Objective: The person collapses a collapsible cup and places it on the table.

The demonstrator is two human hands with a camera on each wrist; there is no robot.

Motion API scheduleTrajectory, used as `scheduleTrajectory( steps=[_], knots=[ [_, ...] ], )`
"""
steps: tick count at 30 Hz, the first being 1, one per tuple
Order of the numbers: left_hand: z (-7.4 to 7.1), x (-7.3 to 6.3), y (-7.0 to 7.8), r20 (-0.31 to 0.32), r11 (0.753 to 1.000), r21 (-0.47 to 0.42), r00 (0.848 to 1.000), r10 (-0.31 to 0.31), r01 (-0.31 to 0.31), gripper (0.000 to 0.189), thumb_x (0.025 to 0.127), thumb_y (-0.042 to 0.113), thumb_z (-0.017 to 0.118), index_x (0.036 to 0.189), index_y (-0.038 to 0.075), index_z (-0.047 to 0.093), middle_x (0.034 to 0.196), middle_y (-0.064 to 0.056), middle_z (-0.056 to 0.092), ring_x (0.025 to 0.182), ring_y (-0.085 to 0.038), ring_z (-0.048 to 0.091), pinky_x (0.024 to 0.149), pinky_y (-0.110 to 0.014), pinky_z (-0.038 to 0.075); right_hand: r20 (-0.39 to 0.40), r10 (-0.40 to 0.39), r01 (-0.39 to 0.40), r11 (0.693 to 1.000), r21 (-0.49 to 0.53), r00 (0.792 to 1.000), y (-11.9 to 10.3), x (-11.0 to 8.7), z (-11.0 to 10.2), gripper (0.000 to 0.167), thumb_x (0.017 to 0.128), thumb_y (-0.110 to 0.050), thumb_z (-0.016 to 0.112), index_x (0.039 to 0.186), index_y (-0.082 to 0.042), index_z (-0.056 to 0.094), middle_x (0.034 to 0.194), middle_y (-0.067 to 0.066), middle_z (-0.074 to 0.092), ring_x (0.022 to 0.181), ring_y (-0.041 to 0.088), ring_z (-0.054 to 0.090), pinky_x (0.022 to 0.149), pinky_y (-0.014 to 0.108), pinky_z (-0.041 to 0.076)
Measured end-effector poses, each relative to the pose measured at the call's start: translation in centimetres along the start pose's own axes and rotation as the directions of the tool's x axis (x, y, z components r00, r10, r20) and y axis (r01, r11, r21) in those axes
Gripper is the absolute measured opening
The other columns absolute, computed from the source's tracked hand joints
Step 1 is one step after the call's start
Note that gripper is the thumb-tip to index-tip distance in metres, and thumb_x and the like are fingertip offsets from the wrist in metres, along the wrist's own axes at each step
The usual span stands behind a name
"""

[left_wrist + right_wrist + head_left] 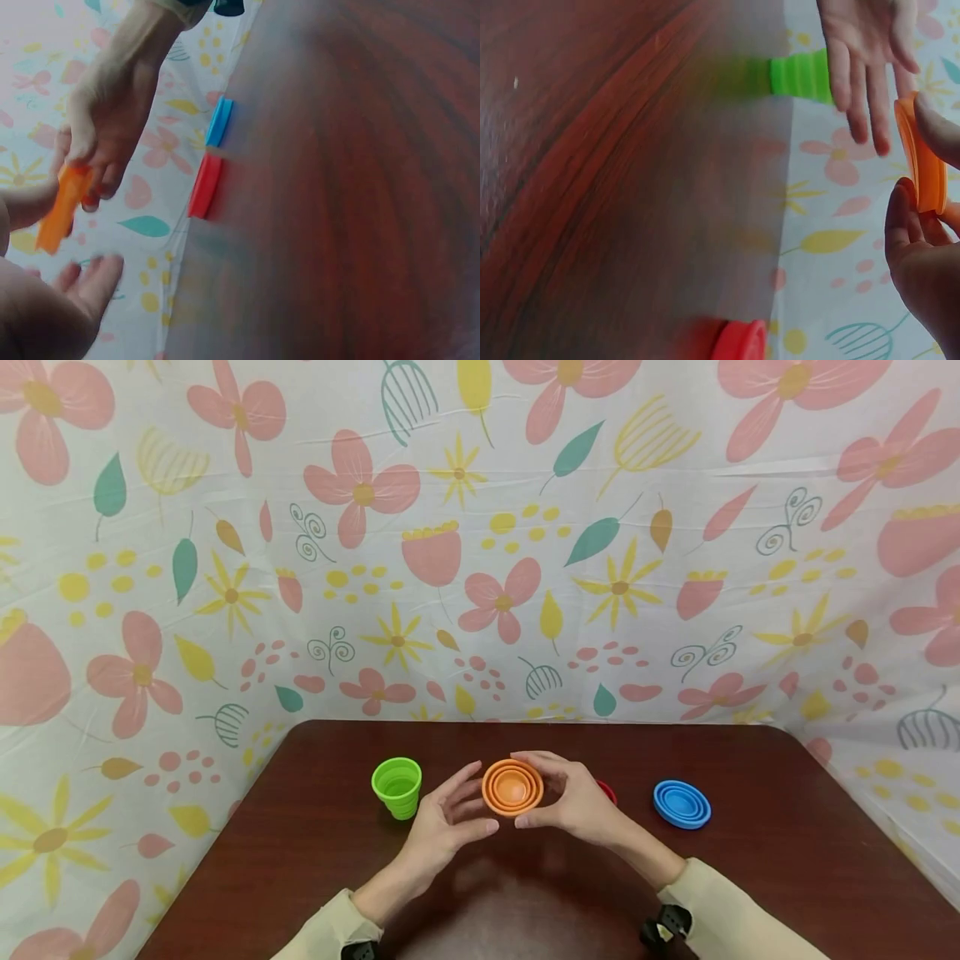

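Note:
An orange collapsible cup (pixel 513 787), folded flat into rings, is held above the table with its open side facing the head camera. My right hand (pixel 573 797) grips its rim between thumb and fingers from the right. On the other side, my left hand (pixel 438 827) is spread beside the cup, palm towards it. In the right wrist view, the left hand (pixel 866 67) has straight fingers and stands apart from the orange cup (pixel 924 161). The left wrist view shows the cup (pixel 64 210) edge-on in the right hand (pixel 112 112).
A green cup (pixel 397 787), extended to full height, stands left on the dark brown table (pixel 510 910). A flattened blue cup (pixel 682 804) lies to the right. Behind my right hand, a red cup (pixel 609 792) is mostly hidden. Flower-patterned cloth (pixel 480 568) hangs behind the table.

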State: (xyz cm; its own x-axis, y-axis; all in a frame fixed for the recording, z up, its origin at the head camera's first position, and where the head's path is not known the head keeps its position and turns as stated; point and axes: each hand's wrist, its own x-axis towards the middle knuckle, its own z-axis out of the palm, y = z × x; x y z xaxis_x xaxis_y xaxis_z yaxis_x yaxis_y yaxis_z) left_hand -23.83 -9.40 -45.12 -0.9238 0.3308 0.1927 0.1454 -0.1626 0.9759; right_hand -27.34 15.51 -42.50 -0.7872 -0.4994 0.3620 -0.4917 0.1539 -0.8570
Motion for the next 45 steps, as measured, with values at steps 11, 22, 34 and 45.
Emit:
scheduleTrajectory(
  steps=[11,22,34,45],
  knots=[
    [0.7,-0.3,-1.4,-0.129,0.994,0.097,0.991,-0.045,0.058,0.083,0.088,0.000,0.082,0.160,0.003,0.041,0.152,-0.022,0.048,0.138,-0.043,0.051,0.112,-0.054,0.045,0.045,0.087,-0.084,0.994,-0.072,0.995,3.4,1.4,-0.1,0.080,0.081,-0.010,0.093,0.149,0.004,0.054,0.147,0.021,0.056,0.115,0.032,0.066,0.087,0.031,0.057],
    [0.9,0.1,-2.4,-0.173,0.981,0.153,0.981,-0.088,0.115,0.088,0.085,-0.001,0.085,0.160,-0.001,0.039,0.154,-0.026,0.046,0.139,-0.047,0.049,0.112,-0.054,0.045,0.055,0.151,-0.141,0.977,-0.157,0.987,5.5,2.1,0.2,0.082,0.079,-0.014,0.094,0.148,0.006,0.054,0.148,0.019,0.058,0.130,0.034,0.059,0.109,0.058,0.047],
    [0.5,0.6,-2.8,-0.178,0.970,0.201,0.979,-0.100,0.135,0.091,0.083,-0.002,0.087,0.160,0.000,0.040,0.156,-0.027,0.044,0.139,-0.046,0.048,0.113,-0.055,0.044,0.061,0.236,-0.217,0.951,-0.219,0.970,6.2,2.8,0.2,0.083,0.077,-0.017,0.096,0.147,0.004,0.057,0.147,0.018,0.060,0.133,0.036,0.057,0.113,0.059,0.043],
    [0.2,0.9,-2.9,-0.183,0.969,0.217,0.980,-0.082,0.122,0.090,0.083,0.001,0.087,0.160,0.000,0.040,0.158,-0.026,0.043,0.140,-0.045,0.048,0.115,-0.055,0.042,0.090,0.249,-0.219,0.941,-0.256,0.964,6.7,3.3,-0.1,0.083,0.075,-0.016,0.097,0.146,0.005,0.058,0.145,0.018,0.062,0.132,0.035,0.058,0.113,0.058,0.042]
  ],
)
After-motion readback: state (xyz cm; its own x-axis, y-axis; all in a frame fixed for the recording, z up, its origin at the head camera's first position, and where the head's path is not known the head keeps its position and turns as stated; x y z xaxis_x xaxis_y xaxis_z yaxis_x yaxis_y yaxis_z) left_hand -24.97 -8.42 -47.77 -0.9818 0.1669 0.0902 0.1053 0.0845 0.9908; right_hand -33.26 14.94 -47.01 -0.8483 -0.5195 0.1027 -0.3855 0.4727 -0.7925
